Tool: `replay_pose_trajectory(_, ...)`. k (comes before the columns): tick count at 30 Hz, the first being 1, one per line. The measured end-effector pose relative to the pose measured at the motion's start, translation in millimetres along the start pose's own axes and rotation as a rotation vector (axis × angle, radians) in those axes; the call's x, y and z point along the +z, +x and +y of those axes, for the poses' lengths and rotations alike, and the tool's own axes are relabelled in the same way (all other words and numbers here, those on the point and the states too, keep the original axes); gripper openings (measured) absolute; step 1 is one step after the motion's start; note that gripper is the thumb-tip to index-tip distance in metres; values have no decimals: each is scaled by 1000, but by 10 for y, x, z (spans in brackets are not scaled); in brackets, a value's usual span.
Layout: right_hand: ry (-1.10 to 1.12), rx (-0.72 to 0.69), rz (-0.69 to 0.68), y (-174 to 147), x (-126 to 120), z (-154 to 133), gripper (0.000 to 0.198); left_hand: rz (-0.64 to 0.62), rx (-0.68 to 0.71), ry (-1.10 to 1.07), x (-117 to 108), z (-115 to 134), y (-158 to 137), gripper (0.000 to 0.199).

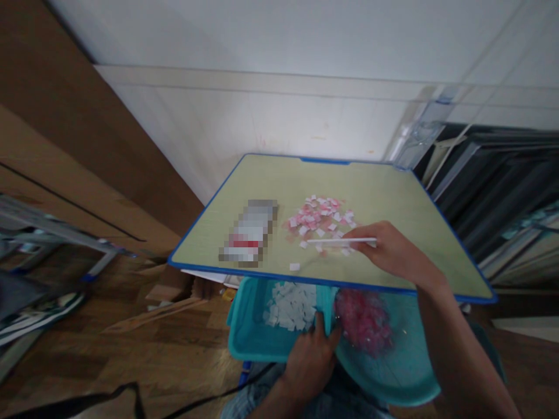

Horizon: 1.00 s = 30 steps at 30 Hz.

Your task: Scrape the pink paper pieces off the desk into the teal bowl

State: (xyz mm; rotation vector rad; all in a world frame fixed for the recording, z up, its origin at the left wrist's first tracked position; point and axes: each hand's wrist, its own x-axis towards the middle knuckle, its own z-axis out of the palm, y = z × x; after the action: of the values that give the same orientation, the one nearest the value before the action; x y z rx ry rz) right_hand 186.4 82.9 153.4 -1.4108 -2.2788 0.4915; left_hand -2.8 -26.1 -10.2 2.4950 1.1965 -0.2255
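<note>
My right hand (384, 250) is closed around a thin white stick (334, 240), which lies almost level over the board (384, 192). Just beyond the stick is a loose heap of small pink and white pieces (317, 215), like cut paper or film. A single white piece (294, 267) sits apart near the front edge. Lower down, my left hand (312, 355) grips the rim where a teal rectangular tub (257, 352) meets a round teal basin (393, 390). White pieces (292, 305) fill part of the tub; a pink clump (364, 320) lies in the basin.
A blurred-out phone-like object (251, 233) lies on the board's left side. Behind stands a white wall (262, 110), with a clear plastic bottle (421, 137) at the far right corner. Dark flat panels (502, 169) lean at right. Cardboard (96, 157) and a metal ladder-like frame (65, 233) are at left.
</note>
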Motion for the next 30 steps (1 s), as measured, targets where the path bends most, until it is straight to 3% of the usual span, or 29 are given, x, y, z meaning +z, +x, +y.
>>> replay_pose_trajectory(6,-30,-10,-21,-1,-54,-8,29,0,2,7,10,0,2,53)
replay_pose_trajectory(22,71,-126,-86,130,94,-197,28,19,6,32,4,11,-12,58)
replay_pose_trajectory(30,116,-37,68,43,67,-127,22,-3,4,14,-6,6,-3,57)
